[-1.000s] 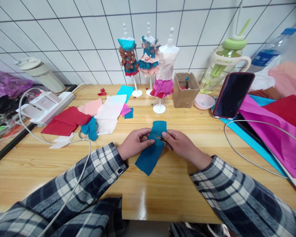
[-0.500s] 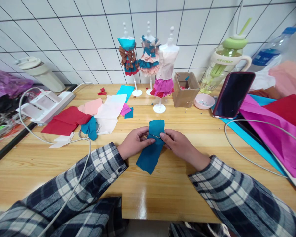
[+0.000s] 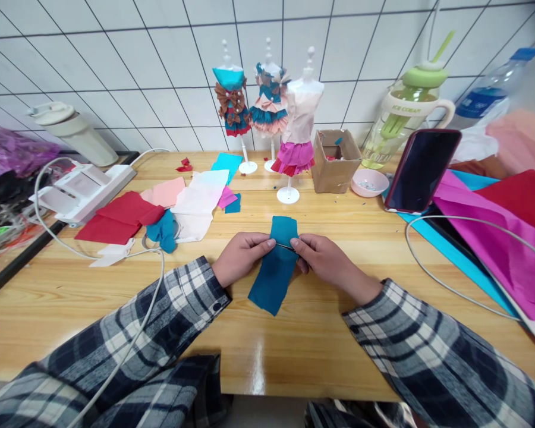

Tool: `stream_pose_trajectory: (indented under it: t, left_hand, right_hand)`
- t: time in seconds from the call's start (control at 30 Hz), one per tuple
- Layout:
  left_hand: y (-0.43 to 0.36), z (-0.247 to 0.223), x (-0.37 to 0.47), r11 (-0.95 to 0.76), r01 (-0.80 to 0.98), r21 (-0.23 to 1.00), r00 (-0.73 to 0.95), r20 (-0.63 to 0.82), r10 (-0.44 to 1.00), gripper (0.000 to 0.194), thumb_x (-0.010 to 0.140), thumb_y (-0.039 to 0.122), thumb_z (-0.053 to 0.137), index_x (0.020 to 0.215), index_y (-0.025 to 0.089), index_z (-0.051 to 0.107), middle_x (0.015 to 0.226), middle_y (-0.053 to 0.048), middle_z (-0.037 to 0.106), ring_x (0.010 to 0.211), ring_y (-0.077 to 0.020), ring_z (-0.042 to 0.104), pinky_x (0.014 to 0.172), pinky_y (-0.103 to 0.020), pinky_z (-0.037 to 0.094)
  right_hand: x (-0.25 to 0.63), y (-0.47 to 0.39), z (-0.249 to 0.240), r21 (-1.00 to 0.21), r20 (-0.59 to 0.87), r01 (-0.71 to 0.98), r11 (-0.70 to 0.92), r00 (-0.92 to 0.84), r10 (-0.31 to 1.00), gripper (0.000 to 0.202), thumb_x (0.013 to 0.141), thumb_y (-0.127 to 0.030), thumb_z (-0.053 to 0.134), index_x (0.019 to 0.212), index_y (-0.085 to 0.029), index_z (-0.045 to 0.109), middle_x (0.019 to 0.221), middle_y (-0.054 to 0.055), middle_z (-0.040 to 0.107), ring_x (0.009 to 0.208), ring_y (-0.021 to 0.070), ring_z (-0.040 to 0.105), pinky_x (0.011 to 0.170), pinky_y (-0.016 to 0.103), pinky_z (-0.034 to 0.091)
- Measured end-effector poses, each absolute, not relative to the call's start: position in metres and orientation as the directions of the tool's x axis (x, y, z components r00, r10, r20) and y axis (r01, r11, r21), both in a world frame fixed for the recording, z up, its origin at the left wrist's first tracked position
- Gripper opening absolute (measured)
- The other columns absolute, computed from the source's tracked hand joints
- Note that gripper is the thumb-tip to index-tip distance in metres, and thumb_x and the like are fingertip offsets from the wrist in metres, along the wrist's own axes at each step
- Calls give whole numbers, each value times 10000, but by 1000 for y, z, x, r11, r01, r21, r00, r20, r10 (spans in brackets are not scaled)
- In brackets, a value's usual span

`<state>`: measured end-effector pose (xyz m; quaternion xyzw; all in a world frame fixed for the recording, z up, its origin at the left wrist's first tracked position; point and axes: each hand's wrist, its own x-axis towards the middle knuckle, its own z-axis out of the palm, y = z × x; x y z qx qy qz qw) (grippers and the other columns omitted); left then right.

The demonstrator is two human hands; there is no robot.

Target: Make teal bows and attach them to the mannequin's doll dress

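A dark teal strip [image 3: 274, 279] hangs between my two hands above the wooden table, its longer part slanting down to the left. Across its upper part lies a thin dark wire-like piece [image 3: 286, 246]. My left hand [image 3: 246, 255] pinches the strip's left edge at the wire, thumb on top. On the right edge, my right hand [image 3: 318, 255] pinches strip and wire between thumb and fingers. The fingertips behind the strip are hidden. Beyond the hands stands a small dress form [image 3: 304, 107] with a white top and pink ruffled skirt.
Two more dressed forms [image 3: 234, 104] stand behind. At the left are a red cloth [image 3: 118, 219], a white piece [image 3: 200, 202] and a power strip [image 3: 82, 190]. Rightward are a cardboard box [image 3: 334, 172], pink bowl [image 3: 369, 183], phone [image 3: 421, 169] and looping cable [image 3: 428, 285].
My left thumb has moved up and right on the strip, nearer the right thumb. The strip has straightened slightly, and the wire is more hidden at its left end.
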<state>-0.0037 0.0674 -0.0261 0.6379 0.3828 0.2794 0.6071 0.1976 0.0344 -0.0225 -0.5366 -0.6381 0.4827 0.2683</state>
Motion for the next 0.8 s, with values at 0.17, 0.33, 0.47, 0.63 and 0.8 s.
stream_pose_trajectory:
  t: [0.17, 0.33, 0.47, 0.63, 0.8]
  left_hand:
    - [66, -27, -4, 98, 97, 990, 554, -136, 821, 350, 825, 426, 610, 886, 104, 731, 822, -61, 717, 814, -226, 635, 787, -350, 498]
    - [66, -27, -3, 96, 104, 990, 528, -137, 838, 350, 784, 441, 652, 783, 100, 731, 722, -48, 701, 733, -207, 627, 702, -319, 497]
    - [65, -28, -3, 113, 88, 990, 524, -143, 839, 364, 774, 445, 662, 798, 89, 734, 716, -56, 703, 695, -193, 621, 681, -311, 492]
    - [67, -28, -3, 89, 108, 990, 527, -133, 839, 362, 797, 439, 638, 850, 93, 730, 787, -65, 715, 750, -197, 630, 734, -315, 496]
    - [69, -26, -2, 47, 124, 991, 586, -112, 802, 343, 775, 364, 679, 1000, 105, 692, 928, -69, 714, 862, -208, 642, 804, -320, 495]
  right_hand:
    - [198, 34, -23, -884, -173, 468, -20, -287, 942, 426, 916, -486, 392, 619, -194, 482, 538, -30, 543, 527, 110, 513, 569, 239, 381]
    - [198, 34, -25, -880, -160, 475, -4, -289, 944, 416, 908, -487, 397, 620, -194, 462, 540, -37, 521, 512, 104, 480, 535, 233, 350]
    - [198, 35, -25, -891, -157, 454, -7, -294, 943, 388, 897, -489, 413, 642, -198, 446, 552, -45, 499, 507, 101, 453, 515, 232, 329]
    - [198, 36, -28, -906, -167, 422, -27, -298, 940, 365, 884, -507, 421, 694, -198, 467, 579, -44, 495, 521, 104, 441, 509, 235, 319]
    - [198, 36, -30, -907, -168, 420, -34, -286, 943, 365, 881, -505, 426, 690, -197, 469, 577, -43, 491, 516, 102, 433, 509, 234, 318]
